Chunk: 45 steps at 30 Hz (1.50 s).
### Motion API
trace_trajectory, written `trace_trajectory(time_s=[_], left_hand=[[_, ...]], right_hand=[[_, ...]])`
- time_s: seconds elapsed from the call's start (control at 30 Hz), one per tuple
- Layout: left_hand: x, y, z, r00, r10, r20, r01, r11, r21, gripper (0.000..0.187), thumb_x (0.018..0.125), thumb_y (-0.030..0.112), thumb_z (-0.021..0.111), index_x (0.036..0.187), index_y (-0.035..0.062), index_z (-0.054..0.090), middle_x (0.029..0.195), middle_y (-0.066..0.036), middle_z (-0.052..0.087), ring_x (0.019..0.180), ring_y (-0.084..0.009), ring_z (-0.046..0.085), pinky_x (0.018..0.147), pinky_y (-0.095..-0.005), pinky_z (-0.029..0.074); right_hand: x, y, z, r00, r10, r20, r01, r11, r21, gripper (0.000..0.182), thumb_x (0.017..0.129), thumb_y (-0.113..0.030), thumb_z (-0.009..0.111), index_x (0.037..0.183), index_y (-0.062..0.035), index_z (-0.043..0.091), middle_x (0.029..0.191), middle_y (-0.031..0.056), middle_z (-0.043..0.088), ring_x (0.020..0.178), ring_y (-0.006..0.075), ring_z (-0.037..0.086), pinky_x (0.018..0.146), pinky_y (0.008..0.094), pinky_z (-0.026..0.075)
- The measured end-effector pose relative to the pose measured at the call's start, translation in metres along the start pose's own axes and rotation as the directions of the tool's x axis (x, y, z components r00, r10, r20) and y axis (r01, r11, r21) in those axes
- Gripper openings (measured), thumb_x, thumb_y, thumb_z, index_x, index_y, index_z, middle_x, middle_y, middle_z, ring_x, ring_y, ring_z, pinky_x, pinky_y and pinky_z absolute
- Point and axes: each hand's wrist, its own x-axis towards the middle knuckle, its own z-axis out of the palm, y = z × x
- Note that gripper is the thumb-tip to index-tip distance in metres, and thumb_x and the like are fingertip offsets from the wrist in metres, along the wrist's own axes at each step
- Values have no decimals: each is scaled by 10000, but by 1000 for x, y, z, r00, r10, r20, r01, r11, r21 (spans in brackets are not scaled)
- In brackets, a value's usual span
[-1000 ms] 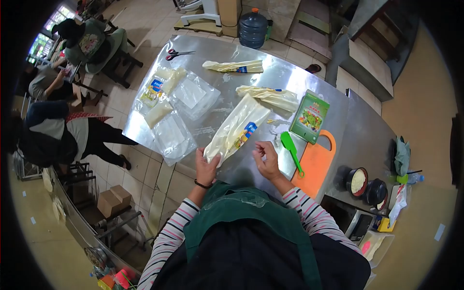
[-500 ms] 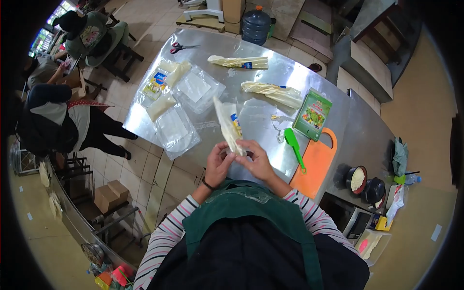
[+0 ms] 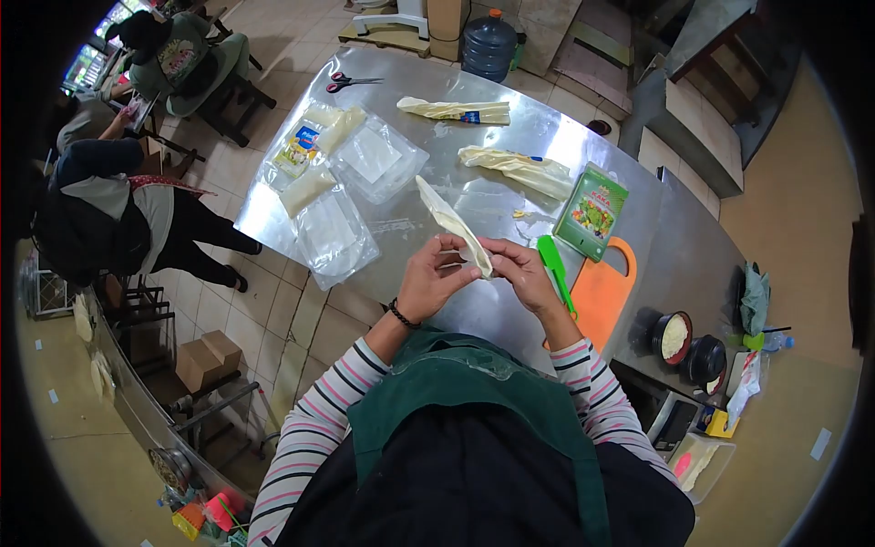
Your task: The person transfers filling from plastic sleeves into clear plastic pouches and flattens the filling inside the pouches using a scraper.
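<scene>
Both my hands hold one long cream-coloured plastic packet above the steel table. My left hand grips its near end from the left. My right hand pinches the same end from the right. The packet points away from me, tilted up and to the left, seen edge-on. Two more cream packets lie flat farther back on the table.
Clear plastic bags lie at the table's left. A green box, a green spatula and an orange cutting board sit right of my hands. Scissors lie at the far edge. Seated people are at left. Dark bowls stand at right.
The packet lay flat on the table under my left hand; both hands have lifted its near end, turned it edge-on and raised it higher toward me.
</scene>
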Motion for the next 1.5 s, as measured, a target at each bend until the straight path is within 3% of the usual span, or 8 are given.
trace_trajectory(time_s=[0.37,0.47,0.7,0.83,1.07,1.27,1.43,1.5], left_hand=[[5,2,-4,969,247,-27,-249,967,-50,221,813,32,575,1024,-3,518,897,-28,582,765,-64,553,642,-199,448],[7,-3,-9,977,186,-108,-118,886,449,232,802,29,529,1034,20,524,837,-4,564,694,-23,495,590,-189,417],[20,12,3,940,302,-156,-267,940,212,116,761,37,540,866,12,498,629,-39,500,566,-57,481,505,-237,403],[13,37,11,881,473,24,-384,684,621,128,720,32,559,827,23,490,615,-111,495,514,-200,527,488,-299,413],[10,63,32,764,645,-1,-481,570,667,150,702,39,601,793,25,482,641,-124,540,593,-282,581,528,-331,459],[5,67,36,584,808,-73,-522,443,729,118,672,31,606,745,42,515,654,-112,545,552,-273,559,486,-340,435],[7,56,29,672,735,-92,-487,533,692,119,665,58,618,732,35,522,643,-114,547,548,-268,558,489,-344,436],[7,61,30,675,737,24,-527,459,715,121,664,60,608,735,39,512,619,-114,538,549,-277,561,487,-352,435]], right_hand=[[3,-23,22,941,-334,-57,266,833,-485,229,780,-25,505,987,-5,600,842,104,592,722,170,572,646,270,462],[7,-27,31,846,-532,-29,335,572,-749,159,760,-7,484,871,-3,597,758,162,571,696,297,575,614,328,462],[5,-35,32,824,-566,34,458,629,-628,145,744,53,498,863,-5,556,720,121,546,645,203,573,550,292,456],[0,-41,31,883,-469,-21,345,678,-649,127,737,62,505,838,-10,531,715,120,549,676,208,590,568,288,466],[-12,-74,25,526,-819,228,514,93,-853,153,677,45,583,801,-33,538,664,120,506,603,291,525,528,370,429],[-16,-81,24,484,-841,242,527,59,-848,157,682,30,597,810,-32,532,682,121,507,607,288,527,534,369,433],[-11,-76,31,611,-775,158,567,289,-771,153,743,30,525,878,-41,538,733,115,538,581,301,547,532,345,460],[-17,-94,33,762,-551,339,554,286,-782,393,733,15,505,1113,-77,468,933,137,488,896,329,513,723,378,445]])
